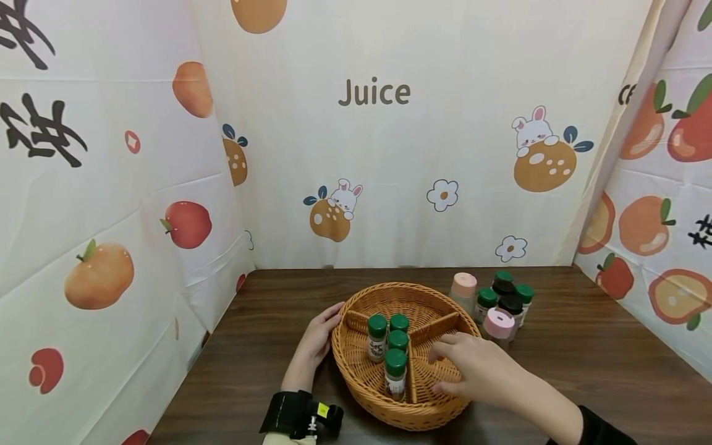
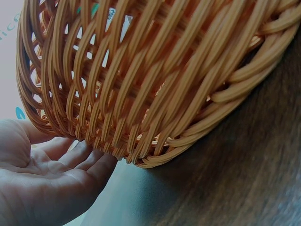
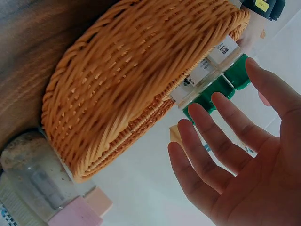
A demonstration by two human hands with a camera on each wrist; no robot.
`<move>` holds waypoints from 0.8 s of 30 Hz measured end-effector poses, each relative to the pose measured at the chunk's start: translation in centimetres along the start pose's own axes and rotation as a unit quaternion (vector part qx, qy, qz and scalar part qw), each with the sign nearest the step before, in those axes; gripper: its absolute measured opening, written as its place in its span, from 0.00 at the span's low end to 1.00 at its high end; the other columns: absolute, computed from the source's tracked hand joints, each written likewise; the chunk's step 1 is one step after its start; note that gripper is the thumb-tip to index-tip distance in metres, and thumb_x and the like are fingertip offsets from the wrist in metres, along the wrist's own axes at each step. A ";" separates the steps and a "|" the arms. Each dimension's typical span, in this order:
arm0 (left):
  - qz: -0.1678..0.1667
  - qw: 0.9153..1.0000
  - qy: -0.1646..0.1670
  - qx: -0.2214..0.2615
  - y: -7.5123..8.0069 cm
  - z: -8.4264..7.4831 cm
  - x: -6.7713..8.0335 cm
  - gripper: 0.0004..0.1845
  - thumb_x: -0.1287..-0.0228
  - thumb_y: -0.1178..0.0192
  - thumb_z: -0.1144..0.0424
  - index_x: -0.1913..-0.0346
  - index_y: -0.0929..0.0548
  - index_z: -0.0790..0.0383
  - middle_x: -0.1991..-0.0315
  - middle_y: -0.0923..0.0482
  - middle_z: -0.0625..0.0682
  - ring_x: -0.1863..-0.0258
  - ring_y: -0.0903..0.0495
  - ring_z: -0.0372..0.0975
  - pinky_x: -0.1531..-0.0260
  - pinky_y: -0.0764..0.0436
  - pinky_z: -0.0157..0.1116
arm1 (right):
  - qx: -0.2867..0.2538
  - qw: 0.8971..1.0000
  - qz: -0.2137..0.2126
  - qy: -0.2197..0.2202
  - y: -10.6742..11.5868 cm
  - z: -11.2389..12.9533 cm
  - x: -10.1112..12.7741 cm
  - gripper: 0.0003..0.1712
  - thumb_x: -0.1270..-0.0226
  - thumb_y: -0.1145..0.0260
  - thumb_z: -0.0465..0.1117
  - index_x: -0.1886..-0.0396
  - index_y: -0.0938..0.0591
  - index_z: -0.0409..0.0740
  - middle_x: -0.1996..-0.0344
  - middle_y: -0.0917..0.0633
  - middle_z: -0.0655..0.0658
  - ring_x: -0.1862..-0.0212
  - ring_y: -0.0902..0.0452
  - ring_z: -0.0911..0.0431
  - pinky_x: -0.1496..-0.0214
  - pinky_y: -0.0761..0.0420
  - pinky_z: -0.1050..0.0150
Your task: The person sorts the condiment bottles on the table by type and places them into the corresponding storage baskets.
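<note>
A round wicker basket (image 1: 408,287) with inner dividers stands on the dark wooden table (image 1: 584,352). Several green-capped spice jars (image 1: 395,364) stand upright in its left compartment. My left hand (image 1: 318,339) rests open against the basket's left outer wall; in the left wrist view its fingers (image 2: 89,162) touch the basket (image 2: 155,84) near the base. My right hand (image 1: 473,368) hovers over the basket's front right compartment, fingers relaxed and holding nothing. The right wrist view shows that hand (image 3: 235,160) spread open beside the basket (image 3: 127,84) and the green-capped jars (image 3: 214,77).
A cluster of jars stands just behind and right of the basket: a pink-lidded jar (image 1: 499,322), a peach-lidded one (image 1: 463,285) and some green- and black-capped ones (image 1: 503,281). Fruit-printed cloth walls close in the table on the left, back and right.
</note>
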State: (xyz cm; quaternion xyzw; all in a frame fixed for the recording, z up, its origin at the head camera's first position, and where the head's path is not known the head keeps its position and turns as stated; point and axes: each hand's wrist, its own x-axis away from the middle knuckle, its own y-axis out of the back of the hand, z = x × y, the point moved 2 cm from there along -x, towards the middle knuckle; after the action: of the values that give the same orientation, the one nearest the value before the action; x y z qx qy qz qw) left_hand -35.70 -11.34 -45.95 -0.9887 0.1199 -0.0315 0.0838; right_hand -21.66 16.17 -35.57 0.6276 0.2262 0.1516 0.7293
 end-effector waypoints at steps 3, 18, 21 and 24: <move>-0.002 1.000 -0.001 0.001 0.0 0.0 0.0 0.24 0.21 0.57 0.68 0.26 0.36 0.69 0.25 0.41 0.67 0.26 0.37 0.56 0.27 0.34 0.49 | -0.002 1.000 0.000 0.001 -0.1 -0.1 0.3 0.16 0.45 0.25 0.60 0.62 0.18 0.63 0.60 0.18 0.61 0.60 0.22 0.64 0.68 0.22 0.64; -0.001 1.000 -0.008 0.003 0.0 0.2 -0.2 0.24 0.21 0.57 0.68 0.26 0.36 0.71 0.25 0.40 0.69 0.26 0.37 0.56 0.28 0.33 0.49 | 0.002 1.000 0.004 -0.007 -0.9 -1.3 2.0 0.18 0.48 0.24 0.62 0.62 0.18 0.64 0.61 0.18 0.62 0.66 0.31 0.70 0.70 0.25 0.65; -0.001 1.000 -0.008 -0.001 0.0 0.2 -0.2 0.24 0.21 0.57 0.68 0.26 0.36 0.70 0.26 0.40 0.68 0.27 0.36 0.55 0.28 0.32 0.48 | 0.008 1.000 -0.006 -0.002 -1.0 -1.5 2.3 0.18 0.49 0.24 0.62 0.62 0.19 0.64 0.62 0.19 0.63 0.67 0.32 0.70 0.70 0.25 0.65; -0.002 1.000 -0.007 -0.001 0.1 0.2 -0.2 0.24 0.21 0.57 0.69 0.26 0.36 0.70 0.26 0.40 0.68 0.27 0.36 0.55 0.28 0.32 0.48 | 0.009 1.000 -0.014 0.003 -1.2 -1.7 2.5 0.18 0.49 0.24 0.61 0.63 0.19 0.63 0.63 0.20 0.62 0.68 0.33 0.71 0.71 0.25 0.66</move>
State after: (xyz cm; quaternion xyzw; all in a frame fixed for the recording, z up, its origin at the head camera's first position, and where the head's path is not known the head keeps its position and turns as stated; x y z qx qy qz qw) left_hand -35.92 -11.33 -46.21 -0.9893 0.1173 -0.0249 0.0833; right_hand -20.47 18.67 -37.24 0.6305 0.2382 0.1414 0.7251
